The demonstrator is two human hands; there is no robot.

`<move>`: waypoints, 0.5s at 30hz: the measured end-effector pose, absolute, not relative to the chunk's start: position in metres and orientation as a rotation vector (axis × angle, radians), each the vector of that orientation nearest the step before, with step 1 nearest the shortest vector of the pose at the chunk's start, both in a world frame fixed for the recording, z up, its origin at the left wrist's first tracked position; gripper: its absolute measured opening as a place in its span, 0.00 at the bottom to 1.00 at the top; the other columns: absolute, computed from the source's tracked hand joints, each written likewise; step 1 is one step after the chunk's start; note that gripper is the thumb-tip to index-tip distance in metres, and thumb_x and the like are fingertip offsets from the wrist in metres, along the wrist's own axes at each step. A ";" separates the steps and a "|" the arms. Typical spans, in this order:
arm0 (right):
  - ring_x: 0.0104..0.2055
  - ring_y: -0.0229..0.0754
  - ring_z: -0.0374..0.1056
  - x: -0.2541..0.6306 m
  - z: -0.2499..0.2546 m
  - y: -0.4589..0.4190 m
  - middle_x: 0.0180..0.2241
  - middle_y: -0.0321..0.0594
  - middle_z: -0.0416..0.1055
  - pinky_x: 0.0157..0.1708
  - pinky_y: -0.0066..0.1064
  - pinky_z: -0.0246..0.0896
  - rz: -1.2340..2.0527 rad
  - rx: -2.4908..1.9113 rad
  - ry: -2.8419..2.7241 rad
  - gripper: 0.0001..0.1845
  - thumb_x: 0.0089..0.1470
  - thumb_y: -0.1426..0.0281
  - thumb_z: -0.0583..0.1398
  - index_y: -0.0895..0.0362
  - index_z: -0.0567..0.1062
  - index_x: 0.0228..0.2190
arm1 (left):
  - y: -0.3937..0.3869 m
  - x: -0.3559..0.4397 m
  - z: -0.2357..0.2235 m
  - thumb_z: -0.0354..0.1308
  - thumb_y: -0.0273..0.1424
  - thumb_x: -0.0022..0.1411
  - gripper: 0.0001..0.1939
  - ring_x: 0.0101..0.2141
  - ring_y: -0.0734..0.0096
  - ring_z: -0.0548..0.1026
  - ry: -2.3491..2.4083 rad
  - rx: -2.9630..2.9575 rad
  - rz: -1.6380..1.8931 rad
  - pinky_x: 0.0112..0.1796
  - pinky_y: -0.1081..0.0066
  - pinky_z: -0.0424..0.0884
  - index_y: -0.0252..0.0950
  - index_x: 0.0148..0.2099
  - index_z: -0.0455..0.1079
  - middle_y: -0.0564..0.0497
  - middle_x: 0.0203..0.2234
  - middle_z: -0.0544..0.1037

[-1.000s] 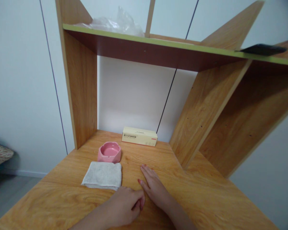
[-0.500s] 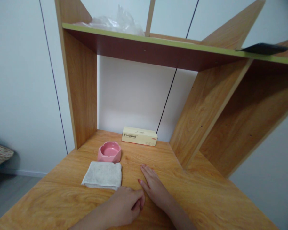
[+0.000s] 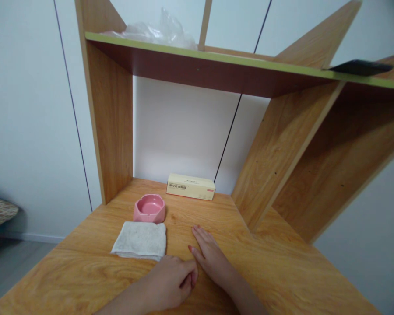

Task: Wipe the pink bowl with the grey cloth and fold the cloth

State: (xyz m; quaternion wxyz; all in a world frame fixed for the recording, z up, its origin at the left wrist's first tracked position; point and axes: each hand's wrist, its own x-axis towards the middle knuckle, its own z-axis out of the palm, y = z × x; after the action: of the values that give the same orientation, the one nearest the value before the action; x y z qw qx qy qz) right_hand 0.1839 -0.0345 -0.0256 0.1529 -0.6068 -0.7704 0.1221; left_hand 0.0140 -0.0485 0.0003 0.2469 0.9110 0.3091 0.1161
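A grey folded cloth (image 3: 140, 240) lies flat on the wood-grain tabletop (image 3: 68, 271), its layered edge facing the person. Just beyond the cloth stands a pink ashtray (image 3: 149, 217), upright, with a notched rim and faceted sides; the two are so close that whether they touch is hard to tell. The left hand (image 3: 175, 280) is at the cloth's near right corner and overlaps it in view, though contact cannot be made out; its fingers are curled into a loose fist, and the inside of the fist is hidden. The right hand (image 3: 212, 256) lies farther to the right of the cloth, palm down on the tabletop, fingers straight and close together, the thumb set a little apart, red showing on its nail. Behind the cloth and to its right, beyond the ashtray, a long cream box (image 3: 190, 188) with dark lettering and a small red label sits near the back edge. High above the cloth runs a shelf (image 3: 190, 65) with a pale green edge, bearing crumpled clear plastic (image 3: 170, 33); well to the right of the cloth, a dark flat object (image 3: 361, 68) juts over that shelf's edge. Far left of the cloth, off the tabletop, is some patterned fabric (image 3: 1, 212).
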 end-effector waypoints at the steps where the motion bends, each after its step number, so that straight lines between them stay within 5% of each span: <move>1: 0.60 0.44 0.44 0.184 -0.026 -0.034 0.58 0.46 0.50 0.58 0.40 0.37 0.347 -1.739 -2.208 0.30 0.56 0.60 0.46 0.64 0.56 0.55 | -0.048 0.014 0.000 0.46 0.21 0.51 0.11 0.27 0.74 0.72 0.841 2.481 0.321 0.28 0.78 0.63 0.40 0.33 0.65 0.57 0.25 0.75; 15: 0.60 0.44 0.44 0.185 -0.029 -0.035 0.58 0.46 0.51 0.58 0.40 0.37 0.335 -1.725 -2.201 0.30 0.56 0.59 0.45 0.63 0.57 0.55 | -0.048 0.014 0.002 0.46 0.21 0.52 0.11 0.28 0.74 0.72 0.839 2.480 0.300 0.29 0.78 0.63 0.40 0.33 0.65 0.57 0.26 0.75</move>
State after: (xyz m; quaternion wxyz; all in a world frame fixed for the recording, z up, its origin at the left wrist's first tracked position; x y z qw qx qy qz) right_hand 0.1849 -0.0348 -0.0293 0.1618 -0.6043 -0.7713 0.1172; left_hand 0.0136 -0.0482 0.0015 0.2506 0.9110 0.3084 0.1103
